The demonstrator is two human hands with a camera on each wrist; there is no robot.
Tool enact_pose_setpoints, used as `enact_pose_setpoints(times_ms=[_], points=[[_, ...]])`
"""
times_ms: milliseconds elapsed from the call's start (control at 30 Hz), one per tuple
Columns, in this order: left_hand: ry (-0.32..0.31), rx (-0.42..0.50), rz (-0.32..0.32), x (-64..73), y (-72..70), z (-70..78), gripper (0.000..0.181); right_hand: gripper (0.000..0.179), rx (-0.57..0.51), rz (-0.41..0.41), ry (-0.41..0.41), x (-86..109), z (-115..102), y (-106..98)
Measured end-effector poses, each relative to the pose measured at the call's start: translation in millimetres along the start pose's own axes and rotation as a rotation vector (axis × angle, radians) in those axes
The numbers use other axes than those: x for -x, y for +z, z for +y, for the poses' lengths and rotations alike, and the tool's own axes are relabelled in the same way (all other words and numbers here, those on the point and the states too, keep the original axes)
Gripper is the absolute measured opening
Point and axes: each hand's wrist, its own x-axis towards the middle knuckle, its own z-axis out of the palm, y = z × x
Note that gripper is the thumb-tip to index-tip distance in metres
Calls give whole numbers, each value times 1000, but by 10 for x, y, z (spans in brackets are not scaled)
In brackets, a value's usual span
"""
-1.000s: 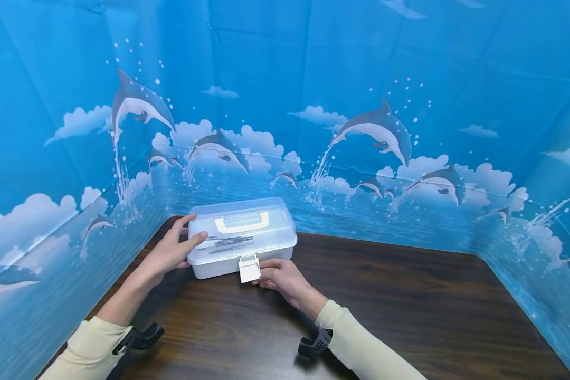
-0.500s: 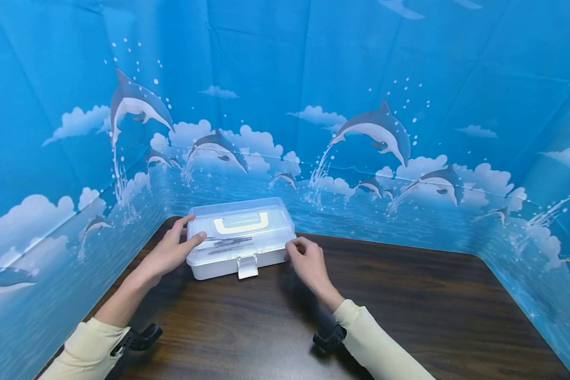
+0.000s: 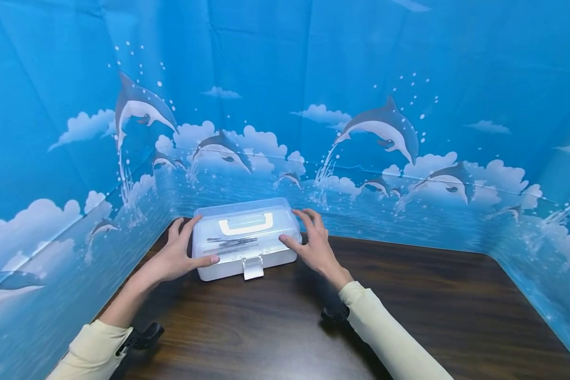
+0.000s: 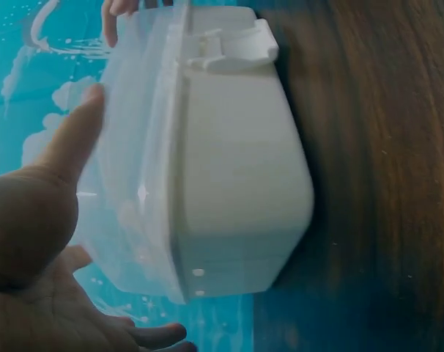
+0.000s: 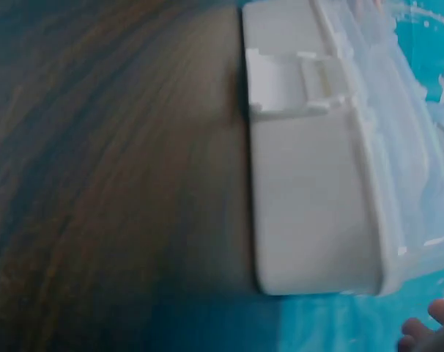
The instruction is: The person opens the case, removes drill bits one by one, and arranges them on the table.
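A white plastic storage box [image 3: 277, 258] with a clear lid [image 3: 209, 224] stands on the table, lid down. Its front latch [image 3: 253, 268] is flipped outward, away from the lid rim. On the lid lies a white carry handle [image 3: 246, 230]; several thin dark items [image 3: 233, 244] show through the plastic. My left hand [image 3: 174, 257] spans the left end, thumb at the front corner and fingers behind. At the right end is my right hand [image 3: 316, 247], thumb at the lid's front corner and fingertips at its far side. Both hands have spread, relaxed fingers.
The dark wooden table [image 3: 408, 306] extends to the right and front of the box. A blue dolphin-print curtain [image 3: 275, 95] encloses the back and sides, close behind the box. Both wrists wear black straps.
My right hand has left the latch, moved right along the front and up to the lid's right end, its fingers spreading. The left thumb has shifted slightly to the front corner.
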Motion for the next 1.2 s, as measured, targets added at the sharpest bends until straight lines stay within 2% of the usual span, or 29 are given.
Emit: enact_pose_setpoints(times_ms=[100, 200, 333, 600, 900, 1100, 1200], points=[[45, -10, -1, -2, 29, -50, 123, 87, -58, -107, 80, 6, 121, 57], [67, -3, 6, -18, 47, -97, 125, 95, -102, -153, 92, 3, 209, 109], [84, 21, 11, -44, 38, -120, 126, 96, -144, -144, 72, -21, 247, 115], [97, -44, 31, -41, 40, -153, 127, 90, -133, -142, 30, -27, 249, 91], [102, -50, 30, -60, 16, -122, 127, 82, -166, -121, -4, -5, 244, 60], [76, 12, 18, -33, -20, -142, 127, 85, -184, -139, 18, -15, 156, 0], [63, 84, 4, -17, -25, -164, 127, 91, -172, -161, 34, -22, 109, -42]])
